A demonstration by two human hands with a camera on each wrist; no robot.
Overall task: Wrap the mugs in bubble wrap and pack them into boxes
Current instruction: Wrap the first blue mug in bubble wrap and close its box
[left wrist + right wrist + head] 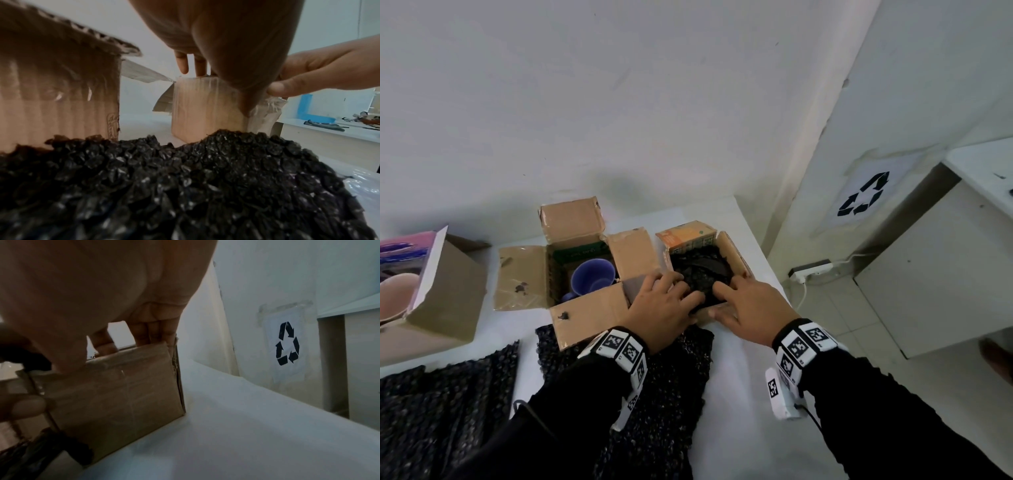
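Both hands are down in the small cardboard box (pixel 736 251) at the right end of the white table (pixel 743 394); the left hand (pixel 664 308) has its fingers spread and laid flat on the black bubble-wrapped bundle (pixel 702 274) sitting inside that box, pressing rather than gripping; the right hand (pixel 753 305) does the same from the other side, fingers stretched onto the wrap and thumb lying along the box's near edge; can't see a mug through the wrap, so I can only say it's a dark padded lump filling most of the box. In the right wrist view the fingers (pixel 152 334) drop straight over the top edge of the box wall, not curled round anything. An orange printed flap (pixel 686 234) stands up at the far side of that box.

Just left of the small box, touching it, is a bigger open carton (pixel 585 301) with all flaps out; a purple mug (pixel 592 277) lies bare inside it, mouth tipped toward the camera. Further left of the small box, at the table's edge, there's a pink printed box (pixel 431 291) lying on its side. Nearer than the small box, loose sheets of black bubble wrap (pixel 661 394) are spread over the table under both forearms. To the right of the small box, off the table, a recycling sign (pixel 864 195) is taped to the wall, and a white power strip (pixel 811 270) sits on the floor.
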